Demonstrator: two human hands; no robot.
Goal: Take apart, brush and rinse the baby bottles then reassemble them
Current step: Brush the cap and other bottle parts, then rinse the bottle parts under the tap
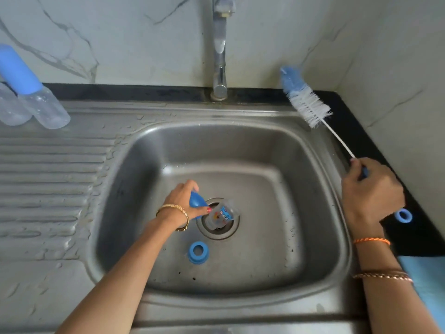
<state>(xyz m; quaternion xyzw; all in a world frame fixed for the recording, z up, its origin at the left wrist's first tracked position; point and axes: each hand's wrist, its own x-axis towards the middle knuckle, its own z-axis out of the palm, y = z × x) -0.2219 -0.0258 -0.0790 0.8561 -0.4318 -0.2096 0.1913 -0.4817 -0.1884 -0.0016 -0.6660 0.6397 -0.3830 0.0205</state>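
Observation:
My left hand [185,203] reaches into the sink basin [277,213] and grips a blue cap [196,204]. Right beside it a small clear bottle [222,214] with a coloured print lies over the drain. A blue screw ring [198,252] lies on the basin floor just in front of the drain. My right hand [372,191] holds the handle of a long bottle brush [305,102] over the sink's right rim. The brush's white bristles and blue tip point up toward the back wall. Two more bottles stand at the far left, one with a tall blue cap [36,90], one clear [12,109].
A chrome tap [219,51] rises at the back centre with no water running. The ribbed draining board [48,177] on the left is wet. A black counter [397,206] runs along the right, with a blue cloth [426,280] at the near right edge.

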